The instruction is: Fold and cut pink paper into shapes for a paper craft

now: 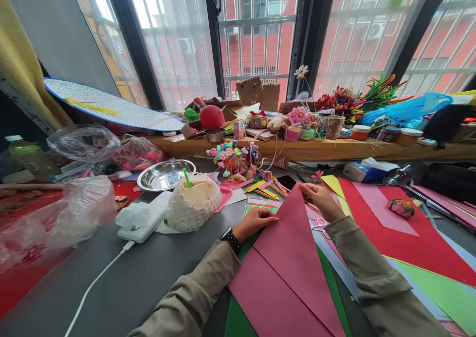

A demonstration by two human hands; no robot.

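A large pink sheet of paper [282, 272], folded so that its far end comes to a point, lies over a green sheet [238, 317]. At that far tip, my right hand [322, 198] pinches the paper between thumb and fingers. My left hand [256, 223], with a dark watch on the wrist, is closed on the sheet's left edge, its fingertips against the paper. White-handled scissors [320, 225] lie just under my right forearm. Yellow paper strips [264, 191] rest beyond the folded tip.
Left of my hands stand a coconut in white foam netting [193, 203], a white device with a cable [143, 223] and a metal plate [163, 173]. Red paper [372, 218] and light green paper [439, 287] spread to the right. Craft flowers [234, 158] stand before the crowded windowsill [178, 146].
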